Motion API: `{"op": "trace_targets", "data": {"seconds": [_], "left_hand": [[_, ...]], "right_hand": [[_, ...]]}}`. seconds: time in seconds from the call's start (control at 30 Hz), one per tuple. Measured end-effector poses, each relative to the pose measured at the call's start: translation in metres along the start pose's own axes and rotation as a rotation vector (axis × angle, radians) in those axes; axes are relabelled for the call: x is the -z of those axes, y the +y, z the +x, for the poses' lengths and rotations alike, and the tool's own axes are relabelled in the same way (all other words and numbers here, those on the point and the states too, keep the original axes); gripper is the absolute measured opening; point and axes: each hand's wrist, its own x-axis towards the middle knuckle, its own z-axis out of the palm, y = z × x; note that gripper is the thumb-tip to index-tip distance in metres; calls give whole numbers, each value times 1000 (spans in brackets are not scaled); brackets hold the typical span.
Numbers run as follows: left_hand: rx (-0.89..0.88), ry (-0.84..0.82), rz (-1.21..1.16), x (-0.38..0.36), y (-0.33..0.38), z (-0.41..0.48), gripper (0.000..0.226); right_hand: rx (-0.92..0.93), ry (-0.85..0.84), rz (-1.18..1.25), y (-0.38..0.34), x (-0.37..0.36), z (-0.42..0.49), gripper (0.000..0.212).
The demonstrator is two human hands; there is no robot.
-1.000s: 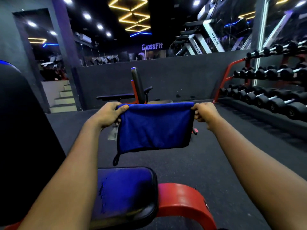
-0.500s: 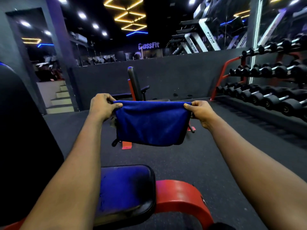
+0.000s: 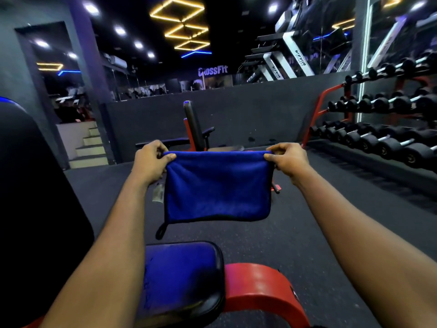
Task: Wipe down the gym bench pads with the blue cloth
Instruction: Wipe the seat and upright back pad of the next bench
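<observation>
A folded blue cloth (image 3: 217,185) hangs in the air in front of me, stretched between both hands. My left hand (image 3: 151,162) pinches its top left corner and my right hand (image 3: 287,159) pinches its top right corner. A small black loop dangles from the cloth's lower left corner. Below it lies the bench's seat pad (image 3: 182,278), blue-lit and black-edged, on a red frame (image 3: 262,287). The dark back pad (image 3: 35,197) of the bench rises at the left.
A red rack of black dumbbells (image 3: 383,138) lines the right side. Another bench (image 3: 194,129) stands farther ahead by a low grey wall. Steps (image 3: 91,147) lead up at the left. The floor is dark rubber.
The cloth was lifted and folded shorter half a second ago, and now hangs longer again and slightly lower. Both hands keep hold of its top corners.
</observation>
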Motion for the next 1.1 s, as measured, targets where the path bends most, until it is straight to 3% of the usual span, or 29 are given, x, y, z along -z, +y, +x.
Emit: {"op": "trace_targets", "data": {"seconds": [0.13, 0.33, 0.47, 0.57, 0.7, 0.77, 0.87, 0.93, 1.1], "left_hand": [[-14, -87, 16, -4, -2, -6, 10], [29, 37, -82, -3, -3, -6, 17], [-22, 54, -98, -1, -2, -9, 19], [-48, 10, -202, -5, 0, -12, 17], [-140, 296, -261, -18, 10, -24, 9], [-148, 315, -223, -21, 8, -26, 9], [-62, 201, -82, -22, 0, -20, 11], [32, 143, -2, -23, -1, -17, 10], [241, 95, 65, -26, 12, -15, 17]], "right_hand": [[-55, -112, -51, 5, 5, 4, 12], [-85, -56, -25, 11, 8, 4, 14], [-43, 2, 83, 8, 3, -4, 18], [-89, -104, 281, 2, 1, -13, 15], [1, -106, 346, 1, -9, -19, 11], [33, -88, 265, 4, -13, -20, 13], [24, 16, 102, 7, -13, -20, 5], [6, 32, 8, 7, -15, -23, 14], [27, -9, 31, -7, -28, -38, 12]]}}
